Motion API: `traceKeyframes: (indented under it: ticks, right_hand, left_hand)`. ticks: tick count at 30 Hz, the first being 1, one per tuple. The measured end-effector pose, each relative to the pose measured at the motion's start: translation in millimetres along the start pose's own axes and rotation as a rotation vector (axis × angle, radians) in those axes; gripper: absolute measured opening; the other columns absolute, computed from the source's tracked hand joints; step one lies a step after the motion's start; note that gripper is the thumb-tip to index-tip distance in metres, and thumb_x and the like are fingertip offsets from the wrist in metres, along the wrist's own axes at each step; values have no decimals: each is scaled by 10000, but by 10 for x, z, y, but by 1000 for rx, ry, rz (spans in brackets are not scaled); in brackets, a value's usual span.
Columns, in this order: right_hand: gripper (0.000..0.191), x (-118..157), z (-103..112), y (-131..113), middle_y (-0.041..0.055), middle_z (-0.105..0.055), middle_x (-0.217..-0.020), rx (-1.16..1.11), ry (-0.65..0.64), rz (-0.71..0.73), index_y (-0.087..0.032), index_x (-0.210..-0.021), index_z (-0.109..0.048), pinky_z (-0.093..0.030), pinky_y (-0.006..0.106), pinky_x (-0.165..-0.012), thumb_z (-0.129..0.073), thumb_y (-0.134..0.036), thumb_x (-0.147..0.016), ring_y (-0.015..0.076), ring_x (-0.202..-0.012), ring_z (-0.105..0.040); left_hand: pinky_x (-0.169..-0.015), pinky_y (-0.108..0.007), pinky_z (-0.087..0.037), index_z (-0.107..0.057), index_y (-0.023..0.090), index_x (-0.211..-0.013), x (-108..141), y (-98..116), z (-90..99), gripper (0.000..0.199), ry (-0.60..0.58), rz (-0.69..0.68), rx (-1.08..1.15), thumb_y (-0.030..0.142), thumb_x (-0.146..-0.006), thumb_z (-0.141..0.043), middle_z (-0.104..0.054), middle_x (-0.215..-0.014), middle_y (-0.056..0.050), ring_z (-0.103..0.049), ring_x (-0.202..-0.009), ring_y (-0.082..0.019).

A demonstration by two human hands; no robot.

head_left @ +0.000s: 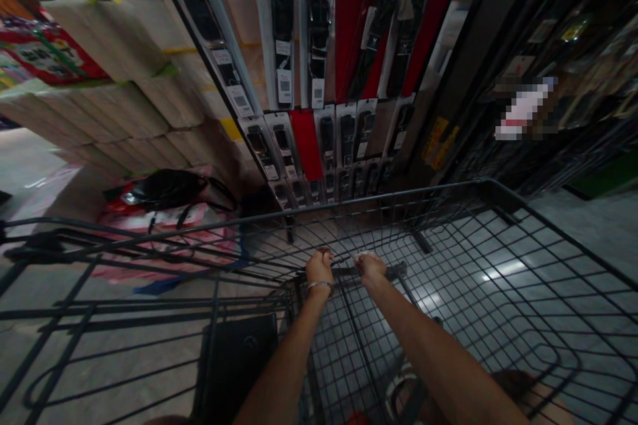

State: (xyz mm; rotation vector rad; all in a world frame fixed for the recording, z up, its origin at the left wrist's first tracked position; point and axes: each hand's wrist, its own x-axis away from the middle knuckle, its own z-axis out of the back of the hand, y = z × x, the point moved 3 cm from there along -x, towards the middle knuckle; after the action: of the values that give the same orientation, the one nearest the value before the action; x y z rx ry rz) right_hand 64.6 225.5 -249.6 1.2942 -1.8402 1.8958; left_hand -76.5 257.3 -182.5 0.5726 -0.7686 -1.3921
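Both my arms reach forward over a dark wire shopping cart (498,319). My left hand (319,267), with a bracelet (320,287) at the wrist, has its fingers curled closed. Close to its right, my right hand (373,267) is also closed, with a small whitish bit (357,256) at its fingertips. A thin dark line runs between the two hands, too blurred to name. Just below, a dark bar (343,272) shows behind the hands; whether either hand touches it I cannot tell. What the fingers hold is too small to make out.
Beyond the cart stands a rack of packaged belts (319,33) with red panels. Stacked wrapped packs (114,106) fill the left, and a black bag (169,189) lies on pink packages (209,216). Dark hanging goods (573,99) line the right side above shiny floor (588,226).
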Motion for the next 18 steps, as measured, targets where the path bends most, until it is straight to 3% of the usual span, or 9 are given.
traceKeyframes:
  ticks: [5,10,15,18]
  right_hand:
    - [208,93,31,-152,-76,-536,-448,-3,-115,-4,-205,-542,-482,-481,222,-448,-568,-33,-464,113,-438,-548]
    - [130,112,106,-267,-45,-573,-468,15,-212,10,-180,-521,-528,-447,222,-438,-562,-69,-464,119,-455,-550]
    - [162,-21,352,-269,-75,-513,-385,44,-120,67,-181,-472,-498,-331,202,-342,-575,-40,-448,99,-361,-481]
    - [195,-109,411,-197,-80,-528,-401,29,-82,95,-183,-508,-510,-369,202,-360,-617,-31,-452,100,-369,-503]
  left_hand:
    - [-801,-270,-459,-623,200,-805,19,22,7,218,-5,6,10,161,-842,-412,-722,-833,-45,-664,-855,-168]
    - [-798,-272,-457,-615,199,-791,31,-4,-7,216,-2,10,-4,179,-849,-408,-725,-842,-53,-663,-854,-172]
    - [-806,-285,-457,-611,209,-791,55,-45,-10,218,7,1,-25,184,-850,-402,-726,-849,-50,-661,-862,-180]
    - [-821,-294,-451,-614,212,-787,66,-59,-6,217,10,-4,-43,180,-848,-408,-728,-854,-54,-661,-873,-191]
